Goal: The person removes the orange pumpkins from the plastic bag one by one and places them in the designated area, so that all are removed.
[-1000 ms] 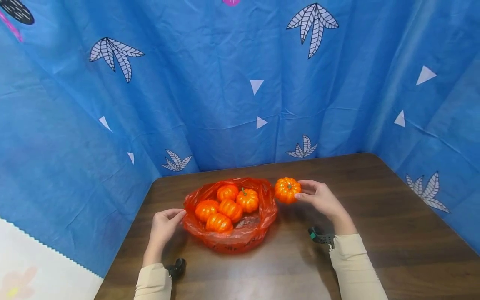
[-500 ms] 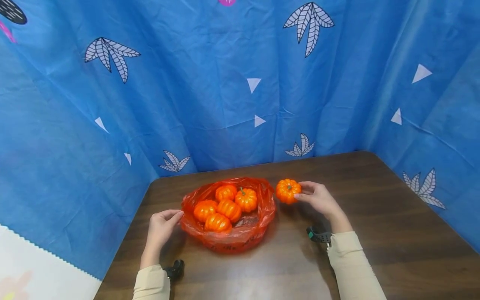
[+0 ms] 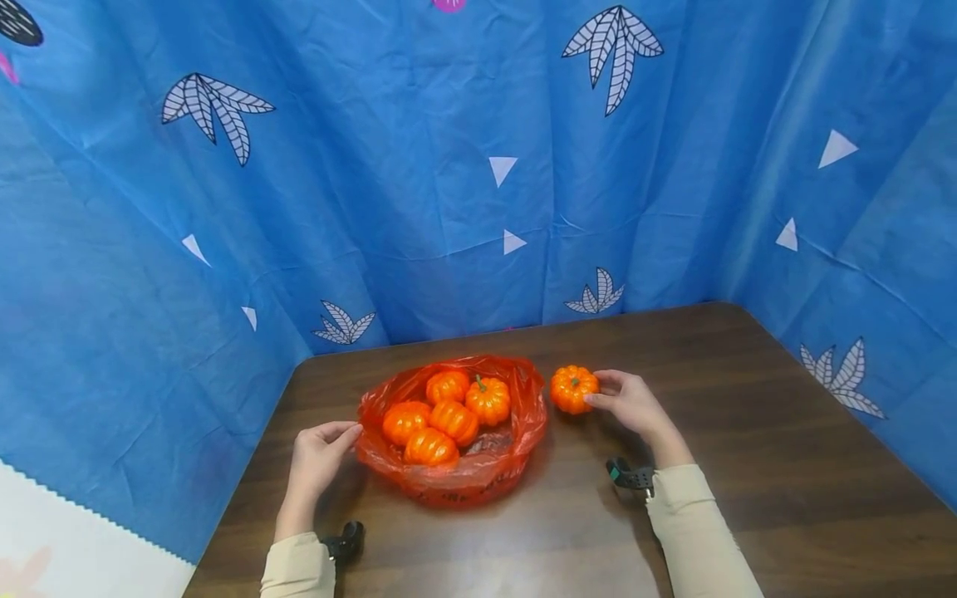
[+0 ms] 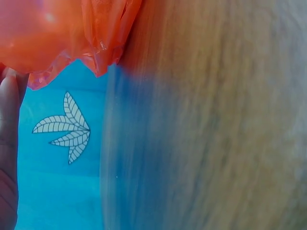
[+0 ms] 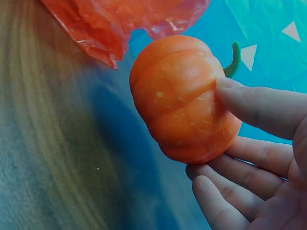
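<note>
A small orange pumpkin [image 3: 573, 389] with a green stem is held by my right hand [image 3: 634, 407], just right of a red plastic bag [image 3: 463, 486]. In the right wrist view the thumb presses one side of the pumpkin [image 5: 180, 103] and the fingers support it from below. The bag stands wide open on the table, with several orange pumpkins [image 3: 453, 422] inside it. My left hand [image 3: 314, 462] pinches the bag's left rim between thumb and fingers. The left wrist view shows only part of that hand [image 4: 7, 143] beside the bag [image 4: 62, 38].
The brown wooden table [image 3: 748, 448] extends to both sides of the bag. A blue curtain [image 3: 419, 166] with leaf and triangle prints hangs behind and beside it. Dark straps sit on both wrists; a white cloth [image 3: 67, 531] lies at lower left.
The right hand and its pumpkin have come slightly lower in the head view, still beside the bag. The left hand keeps its pinch on the rim; the whole view has shifted a little.
</note>
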Tool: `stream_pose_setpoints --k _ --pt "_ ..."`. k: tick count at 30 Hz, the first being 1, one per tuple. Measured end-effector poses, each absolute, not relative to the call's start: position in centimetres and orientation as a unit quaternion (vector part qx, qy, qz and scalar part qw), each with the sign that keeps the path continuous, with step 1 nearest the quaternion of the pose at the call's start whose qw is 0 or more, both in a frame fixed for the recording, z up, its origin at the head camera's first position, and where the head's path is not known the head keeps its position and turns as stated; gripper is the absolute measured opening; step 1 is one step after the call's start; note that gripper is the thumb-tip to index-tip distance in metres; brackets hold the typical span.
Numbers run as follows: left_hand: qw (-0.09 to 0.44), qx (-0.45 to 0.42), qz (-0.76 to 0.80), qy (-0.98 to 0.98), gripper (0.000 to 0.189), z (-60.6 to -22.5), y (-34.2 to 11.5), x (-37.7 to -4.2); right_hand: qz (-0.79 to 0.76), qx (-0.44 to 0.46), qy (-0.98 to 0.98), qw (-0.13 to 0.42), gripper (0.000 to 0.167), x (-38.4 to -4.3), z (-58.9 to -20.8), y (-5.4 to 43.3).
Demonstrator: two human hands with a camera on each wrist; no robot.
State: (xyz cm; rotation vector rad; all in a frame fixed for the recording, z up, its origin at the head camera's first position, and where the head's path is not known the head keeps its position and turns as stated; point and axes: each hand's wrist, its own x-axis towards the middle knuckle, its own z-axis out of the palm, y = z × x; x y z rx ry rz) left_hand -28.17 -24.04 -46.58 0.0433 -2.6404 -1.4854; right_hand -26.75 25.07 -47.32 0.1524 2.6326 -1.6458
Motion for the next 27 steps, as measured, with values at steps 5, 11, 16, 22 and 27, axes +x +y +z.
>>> stream_pose_setpoints --k 5,11,16,22,27 --pt "0.048 0.017 -0.487 -0.872 0.034 -46.5 -24.3 -28.0 -0.520 0.058 0.852 0.019 0.062 -26.9 -47.6 24.9" --pt "0.045 0.018 -0.493 -0.869 0.032 -46.5 -24.5 -27.9 -0.508 0.058 0.859 0.015 0.061 -26.8 -48.1 24.7" --pt "0.043 0.022 -0.490 -0.870 0.033 -46.4 -24.6 -27.9 -0.508 0.065 0.858 0.022 0.063 -26.8 -48.4 24.6" --pt "0.043 0.020 -0.497 -0.866 0.034 -46.5 -24.8 -27.8 -0.510 0.068 0.857 0.026 0.063 -26.9 -48.6 24.6" --pt "0.042 0.025 -0.500 -0.865 0.032 -46.6 -24.9 -27.8 -0.515 0.067 0.854 0.029 0.065 -26.9 -48.5 24.6"
